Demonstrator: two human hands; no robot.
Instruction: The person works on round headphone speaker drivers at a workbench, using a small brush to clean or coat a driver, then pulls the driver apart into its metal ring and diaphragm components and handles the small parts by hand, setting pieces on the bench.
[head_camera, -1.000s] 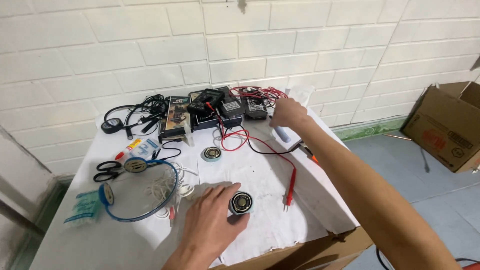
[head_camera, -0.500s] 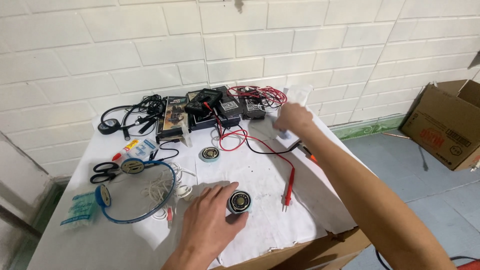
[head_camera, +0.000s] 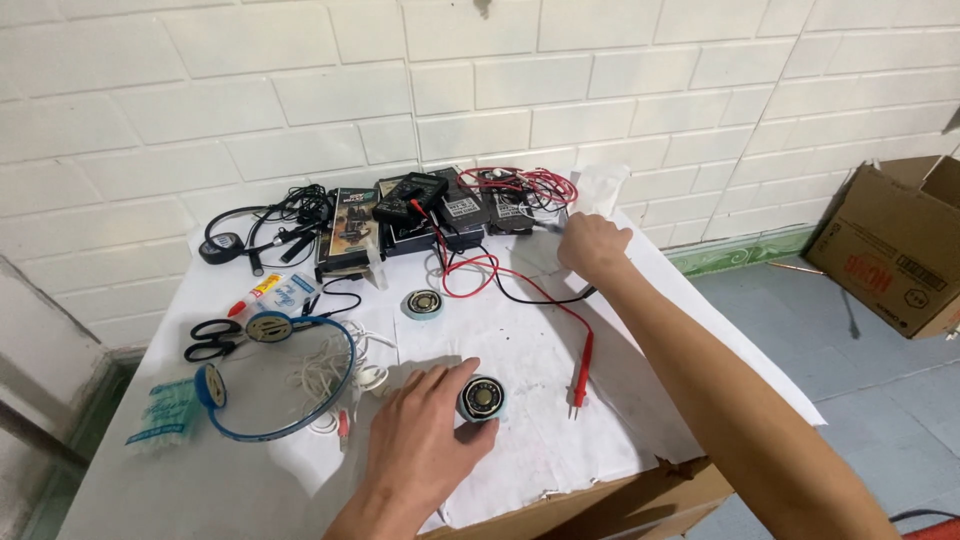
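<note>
Can't really tell what your right hand (head_camera: 592, 243) has got: it's curled shut up near the back wall and something thin and dark, maybe the black probe, pokes out of the fist, but the grip itself is hidden. Your left hand (head_camera: 425, 437) lies flat and relaxed on the white paper sheet (head_camera: 530, 360), thumb touching the round metal speaker driver (head_camera: 481, 398) near the front edge. The red probe (head_camera: 581, 372) lies loose just beside it, and 1 more round driver (head_camera: 424, 303) sits further back.
</note>
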